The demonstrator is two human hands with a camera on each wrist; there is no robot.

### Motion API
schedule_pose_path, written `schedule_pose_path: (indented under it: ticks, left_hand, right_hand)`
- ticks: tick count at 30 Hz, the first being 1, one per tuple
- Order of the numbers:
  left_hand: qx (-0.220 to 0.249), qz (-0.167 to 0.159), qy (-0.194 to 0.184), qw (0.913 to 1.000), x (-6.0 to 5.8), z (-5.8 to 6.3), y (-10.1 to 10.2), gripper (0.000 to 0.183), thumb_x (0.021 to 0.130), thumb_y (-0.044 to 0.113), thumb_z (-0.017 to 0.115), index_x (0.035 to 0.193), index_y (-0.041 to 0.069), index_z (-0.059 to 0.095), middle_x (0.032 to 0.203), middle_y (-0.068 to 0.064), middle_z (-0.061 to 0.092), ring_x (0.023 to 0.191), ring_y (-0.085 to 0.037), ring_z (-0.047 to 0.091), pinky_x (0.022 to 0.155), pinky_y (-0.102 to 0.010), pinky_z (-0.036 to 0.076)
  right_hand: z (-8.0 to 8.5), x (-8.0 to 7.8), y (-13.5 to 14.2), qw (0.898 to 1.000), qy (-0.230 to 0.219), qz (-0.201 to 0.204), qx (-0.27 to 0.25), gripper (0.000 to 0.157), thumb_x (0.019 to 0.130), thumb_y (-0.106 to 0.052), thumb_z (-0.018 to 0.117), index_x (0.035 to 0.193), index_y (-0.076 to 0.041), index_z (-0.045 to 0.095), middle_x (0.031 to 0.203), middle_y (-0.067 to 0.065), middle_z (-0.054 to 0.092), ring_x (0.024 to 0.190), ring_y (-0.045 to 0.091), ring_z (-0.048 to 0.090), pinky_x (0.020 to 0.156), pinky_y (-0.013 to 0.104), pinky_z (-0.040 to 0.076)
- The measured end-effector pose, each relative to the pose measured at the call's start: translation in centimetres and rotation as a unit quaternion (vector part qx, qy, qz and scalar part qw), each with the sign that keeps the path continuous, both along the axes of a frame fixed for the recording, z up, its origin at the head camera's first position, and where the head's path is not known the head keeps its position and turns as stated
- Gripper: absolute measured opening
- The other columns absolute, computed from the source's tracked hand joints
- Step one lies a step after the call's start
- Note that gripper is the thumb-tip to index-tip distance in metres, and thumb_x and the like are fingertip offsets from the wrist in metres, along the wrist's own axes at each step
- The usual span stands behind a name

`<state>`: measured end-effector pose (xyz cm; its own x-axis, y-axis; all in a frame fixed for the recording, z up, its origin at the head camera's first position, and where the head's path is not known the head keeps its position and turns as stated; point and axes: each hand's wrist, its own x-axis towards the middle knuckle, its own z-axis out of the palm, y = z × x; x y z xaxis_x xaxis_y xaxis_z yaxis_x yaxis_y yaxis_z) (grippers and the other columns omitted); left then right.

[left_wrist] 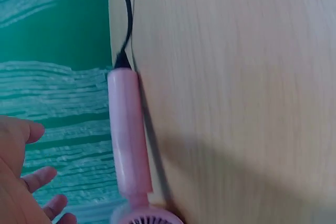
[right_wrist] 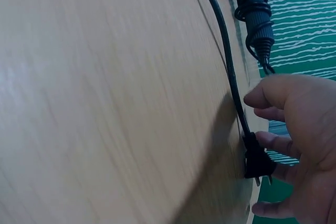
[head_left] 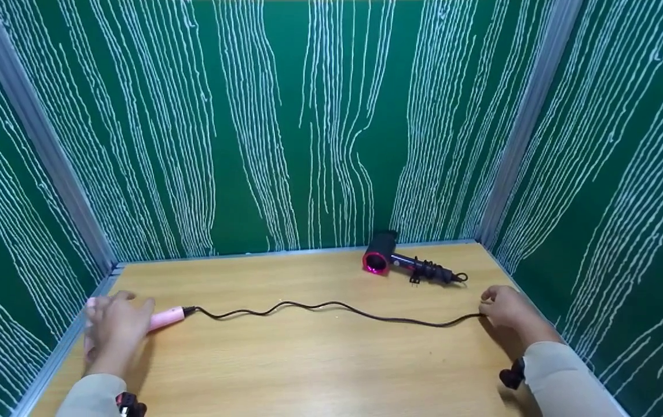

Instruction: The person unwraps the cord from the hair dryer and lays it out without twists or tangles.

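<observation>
Left hand at the table's left edge, over the pink hair dryer. On the left wrist view I read its fingers as spread and released, beside the handle rather than wrapped round it. The dryer lies along that edge, slotted round end toward the near side, handle angled inward. From the handle, a black cord runs in loose waves across the wooden table to the far right.

Right hand at the right edge, by the cord's end. I see its fingers loosely bent and apart, not clenched; the plug sits just in front of them, prongs toward the near side. Whether any fingertip touches it, I cannot tell.

Near the back edge, right of centre, I note a black hair dryer, red-rimmed, its own cord wound round the handle. Behind it, a green wall with wavy white lines
</observation>
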<state>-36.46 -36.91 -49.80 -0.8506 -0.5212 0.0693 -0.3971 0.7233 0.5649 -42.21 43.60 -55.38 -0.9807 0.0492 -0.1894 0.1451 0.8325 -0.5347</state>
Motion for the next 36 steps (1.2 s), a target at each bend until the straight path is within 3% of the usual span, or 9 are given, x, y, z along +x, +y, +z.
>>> schedule_pose_path:
  ticks: [3, 6, 9, 11, 18, 28, 32, 36]
  left_hand:
    - [-0.016, -0.048, 0.033, 0.9982, -0.3, 0.1, 2.2, 0.064, 0.099, 0.049, 0.064, 0.147, 0.006, 0.057, 0.154, -0.031, 0.040, 0.141, -0.055, 0.031, 0.106, -0.075, 0.031]
    - [-0.042, -0.097, 0.080, 0.9912, -0.7, 0.2, 4.6, 0.057, 0.097, 0.045, 0.069, 0.139, 0.006, 0.064, 0.151, -0.027, 0.045, 0.139, -0.053, 0.037, 0.106, -0.072, 0.035]
    - [-0.056, -0.143, 0.126, 0.9801, -1.1, 0.1, 7.1, 0.050, 0.096, 0.040, 0.072, 0.132, 0.006, 0.068, 0.154, -0.023, 0.047, 0.144, -0.051, 0.037, 0.112, -0.071, 0.036]
    - [-0.055, -0.170, 0.144, 0.9734, -1.3, 0.1, 8.8, 0.047, 0.095, 0.038, 0.074, 0.130, 0.007, 0.070, 0.158, -0.020, 0.046, 0.147, -0.050, 0.035, 0.116, -0.071, 0.036]
    - [-0.046, -0.256, 0.122, 0.9578, -1.5, 0.1, 14.7, 0.058, 0.097, 0.049, 0.071, 0.144, 0.017, 0.063, 0.167, -0.007, 0.041, 0.155, -0.041, 0.033, 0.121, -0.068, 0.035]
    - [-0.084, -0.364, 0.101, 0.9219, -1.2, -1.6, 20.9, 0.078, 0.098, 0.070, 0.059, 0.161, 0.027, 0.045, 0.171, -0.002, 0.039, 0.160, -0.036, 0.031, 0.126, -0.068, 0.029]
    - [-0.116, -0.399, 0.092, 0.9049, -1.1, -2.0, 23.1, 0.083, 0.097, 0.080, 0.049, 0.163, 0.030, 0.041, 0.173, 0.001, 0.035, 0.162, -0.032, 0.028, 0.127, -0.067, 0.028]
    - [-0.142, -0.428, 0.097, 0.8870, -0.9, -2.2, 24.8, 0.090, 0.094, 0.088, 0.038, 0.164, 0.030, 0.040, 0.174, 0.002, 0.033, 0.162, -0.032, 0.027, 0.128, -0.064, 0.027]
  right_hand:
    - [0.5, -0.1, -0.8, 1.000, 0.007, -0.010, -0.003, 0.051, 0.102, -0.024, 0.062, 0.143, 0.005, 0.054, 0.138, 0.036, 0.056, 0.072, 0.026, 0.070, 0.069, 0.039, 0.057]
    - [0.8, -0.4, -2.0, 0.999, 0.036, -0.008, 0.017, 0.054, 0.104, -0.030, 0.063, 0.145, 0.004, 0.053, 0.142, 0.035, 0.057, 0.102, 0.041, 0.072, 0.088, 0.054, 0.060]
    - [0.8, -1.0, -3.2, 0.994, 0.090, 0.010, 0.056, 0.054, 0.104, -0.032, 0.063, 0.144, 0.004, 0.056, 0.147, 0.035, 0.055, 0.133, 0.053, 0.055, 0.108, 0.066, 0.049]
    - [0.8, -1.5, -4.0, 0.990, 0.119, 0.017, 0.068, 0.054, 0.103, -0.030, 0.064, 0.144, 0.004, 0.056, 0.149, 0.036, 0.052, 0.139, 0.057, 0.047, 0.112, 0.070, 0.043]
    - [0.9, -3.0, -6.8, 0.987, 0.142, 0.016, 0.071, 0.060, 0.102, -0.029, 0.067, 0.151, 0.001, 0.049, 0.160, 0.033, 0.037, 0.146, 0.057, 0.038, 0.117, 0.071, 0.037]
    - [1.0, -4.2, -9.6, 0.994, 0.091, 0.034, 0.057, 0.079, 0.104, -0.029, 0.066, 0.166, -0.003, 0.024, 0.173, 0.030, 0.016, 0.156, 0.056, 0.020, 0.126, 0.070, 0.022]
    - [0.6, -4.5, -10.1, 0.996, 0.063, 0.030, 0.050, 0.083, 0.104, -0.030, 0.066, 0.168, -0.006, 0.019, 0.173, 0.029, 0.015, 0.156, 0.056, 0.020, 0.126, 0.070, 0.022]
    - [0.4, -4.7, -10.5, 0.997, 0.062, 0.021, 0.046, 0.081, 0.103, -0.029, 0.067, 0.167, -0.009, 0.023, 0.169, 0.029, 0.025, 0.153, 0.056, 0.030, 0.122, 0.072, 0.030]
